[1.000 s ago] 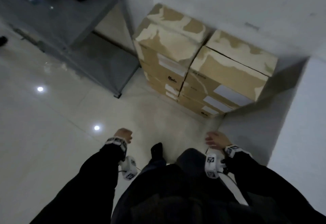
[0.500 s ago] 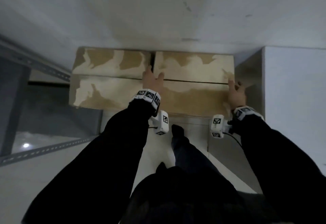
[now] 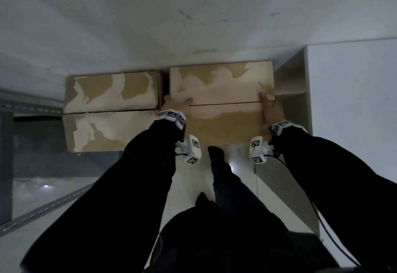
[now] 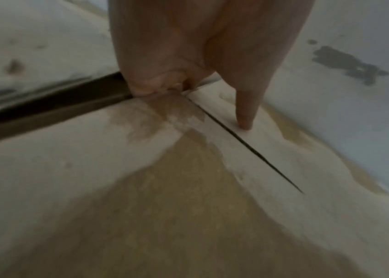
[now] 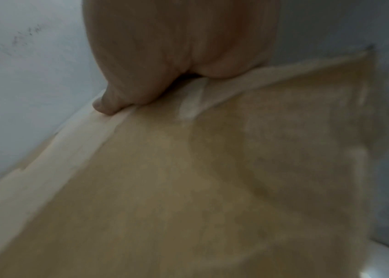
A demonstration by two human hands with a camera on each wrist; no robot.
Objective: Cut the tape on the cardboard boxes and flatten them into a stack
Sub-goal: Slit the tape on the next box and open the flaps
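At the bottom of the head view, two arms in black sleeves reach forward, each with a white wrist camera [image 3: 191, 151] under it. Between them a dark foot [image 3: 215, 153] stands on the pale floor [image 3: 240, 154].

Further up, in the middle of the frame, the right cardboard box [image 3: 223, 126] sits higher in the picture than its neighbour. The left hand [image 3: 176, 103] holds its left edge: the thumb lies on the top beside the dark slit between the two flaps, and the other fingers [image 4: 146, 82] curl down over the edge into the gap between the boxes, so this grip is wrapped round the box. The right hand [image 3: 271, 109] is on the right edge of the same box, with one finger stretched flat on the top; in the right wrist view the rest of the fingers go over the edge, but the picture is blurred and I cannot tell how firmly they close.

To the left, just beside it, is the left cardboard box [image 3: 111, 111], with pale torn patches on its top. Both boxes stand against the white wall [image 3: 193, 25] at the top of the frame.
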